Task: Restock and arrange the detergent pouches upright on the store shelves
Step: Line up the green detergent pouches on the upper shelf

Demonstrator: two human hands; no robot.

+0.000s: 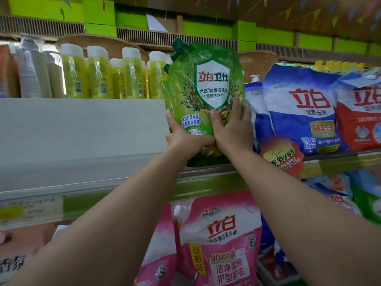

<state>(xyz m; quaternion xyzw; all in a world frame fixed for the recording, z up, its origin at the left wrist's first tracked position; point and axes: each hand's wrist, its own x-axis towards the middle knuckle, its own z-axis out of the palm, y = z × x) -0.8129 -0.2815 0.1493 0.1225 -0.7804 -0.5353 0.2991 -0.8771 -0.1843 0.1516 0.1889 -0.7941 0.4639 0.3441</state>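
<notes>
pouch (206, 96) on shelf (82, 178) | bottles (99, 73) left | bags (299, 108) right

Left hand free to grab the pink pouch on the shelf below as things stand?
Probably not yet: the left hand grips the green pouch together with the right hand. The pink pouch itself stands unobstructed.
</notes>
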